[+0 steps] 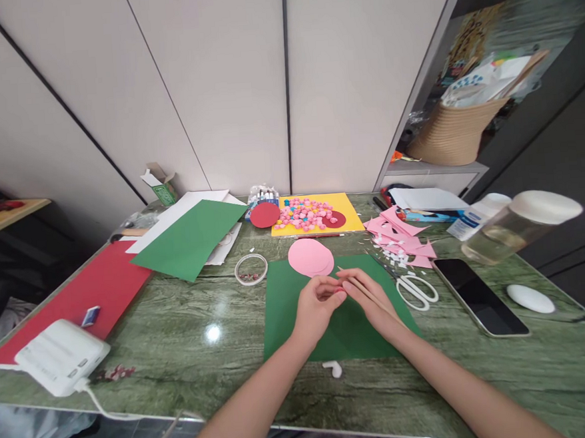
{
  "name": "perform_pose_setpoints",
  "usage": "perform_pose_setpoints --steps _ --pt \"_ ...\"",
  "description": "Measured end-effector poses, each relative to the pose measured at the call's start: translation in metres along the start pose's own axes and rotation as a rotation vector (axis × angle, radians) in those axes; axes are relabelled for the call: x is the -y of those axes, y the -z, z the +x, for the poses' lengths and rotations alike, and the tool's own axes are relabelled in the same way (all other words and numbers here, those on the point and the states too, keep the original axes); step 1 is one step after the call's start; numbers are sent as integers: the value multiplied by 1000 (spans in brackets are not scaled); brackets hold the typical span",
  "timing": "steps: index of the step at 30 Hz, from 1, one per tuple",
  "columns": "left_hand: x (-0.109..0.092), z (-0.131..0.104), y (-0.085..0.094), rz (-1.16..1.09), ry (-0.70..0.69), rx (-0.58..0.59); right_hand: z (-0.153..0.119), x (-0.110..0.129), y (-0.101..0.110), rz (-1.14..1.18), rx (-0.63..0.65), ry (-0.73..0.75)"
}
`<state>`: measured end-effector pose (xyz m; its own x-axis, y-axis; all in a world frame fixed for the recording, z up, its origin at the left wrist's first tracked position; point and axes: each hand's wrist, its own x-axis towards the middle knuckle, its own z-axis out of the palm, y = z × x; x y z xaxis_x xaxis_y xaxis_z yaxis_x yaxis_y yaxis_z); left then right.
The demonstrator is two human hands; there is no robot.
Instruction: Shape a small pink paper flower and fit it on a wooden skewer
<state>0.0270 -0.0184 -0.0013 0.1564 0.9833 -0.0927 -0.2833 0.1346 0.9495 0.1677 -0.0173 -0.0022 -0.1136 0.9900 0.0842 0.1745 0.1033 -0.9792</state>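
Observation:
My left hand (316, 309) is closed in a pinch at the fingertips, above a green sheet of paper (291, 336). Between the fingertips of both hands is a small pink piece (338, 289), mostly hidden by the fingers. My right hand (371, 300) is closed too, and a thin wooden stick (368, 292) lies along its fingers. Just beyond the hands, pink paper circles (308, 258) overlap at the sheet's far edge. White-handled scissors (418, 291) rest to the right of my right hand.
Many small pink rolled pieces (305, 213) lie on a yellow sheet (346, 205) at the back. Pink scraps (398, 235), a phone (481, 297) and a tilted-looking clear jar (504, 234) stand right. A tape roll (251, 282) and white power bank (62, 356) are left.

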Motion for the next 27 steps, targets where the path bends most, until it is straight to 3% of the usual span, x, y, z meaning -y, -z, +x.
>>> perform_pose_setpoints --steps 19,27 --pt "-1 1 3 -12 -33 13 0 1 1 17 -11 6" --pt "2 1 2 -68 44 -3 1 -2 1 10 -9 6"
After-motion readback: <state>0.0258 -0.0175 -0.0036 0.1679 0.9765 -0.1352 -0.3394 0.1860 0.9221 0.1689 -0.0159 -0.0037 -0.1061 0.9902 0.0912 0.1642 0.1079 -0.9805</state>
